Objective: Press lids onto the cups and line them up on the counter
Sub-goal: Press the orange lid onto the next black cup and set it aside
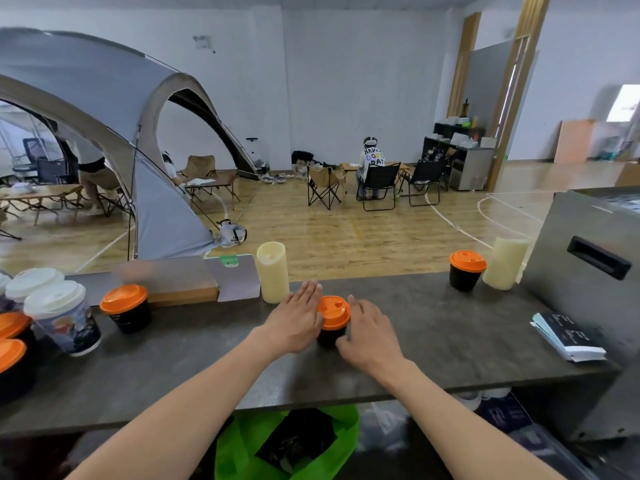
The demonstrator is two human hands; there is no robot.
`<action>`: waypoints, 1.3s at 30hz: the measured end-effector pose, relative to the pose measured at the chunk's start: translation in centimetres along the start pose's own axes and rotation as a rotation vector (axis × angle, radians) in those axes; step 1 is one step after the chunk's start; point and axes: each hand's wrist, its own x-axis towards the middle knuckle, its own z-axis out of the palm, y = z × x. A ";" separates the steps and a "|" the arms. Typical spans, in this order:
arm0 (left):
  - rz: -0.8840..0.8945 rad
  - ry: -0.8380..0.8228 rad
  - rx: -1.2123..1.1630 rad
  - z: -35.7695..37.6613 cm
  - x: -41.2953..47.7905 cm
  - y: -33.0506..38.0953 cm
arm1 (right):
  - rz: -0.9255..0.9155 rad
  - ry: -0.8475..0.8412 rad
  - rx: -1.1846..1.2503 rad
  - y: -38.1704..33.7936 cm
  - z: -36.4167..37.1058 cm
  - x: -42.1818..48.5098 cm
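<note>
Both hands flank the black cup (330,336) on the dark counter (433,344). Left hand (298,322) lies flat, fingers straight and together, its edge against the cup's orange lid (333,311). Right hand (367,336) is loosely curled, thumb low against the cup wall, fingers by the lid's rim; whether either truly grips, I can't tell. Most of the cup body hides between them. Far left, another orange-lidded cup (126,308) stands with white-lidded cups (62,317), some cut off by the frame. Far right, a third lidded cup (465,270).
</note>
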 end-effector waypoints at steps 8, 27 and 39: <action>0.006 -0.008 -0.042 1.3 -0.6 1.5 | -0.158 -0.265 -0.101 -0.1 0.1 1.6; -0.005 0.107 -0.023 1.2 -0.5 0.2 | -0.097 -0.156 -0.116 -1.2 -2.3 2.1; 0.017 0.052 -0.050 2.4 -1.0 1.0 | -0.173 -0.335 -0.089 -0.9 -0.9 1.9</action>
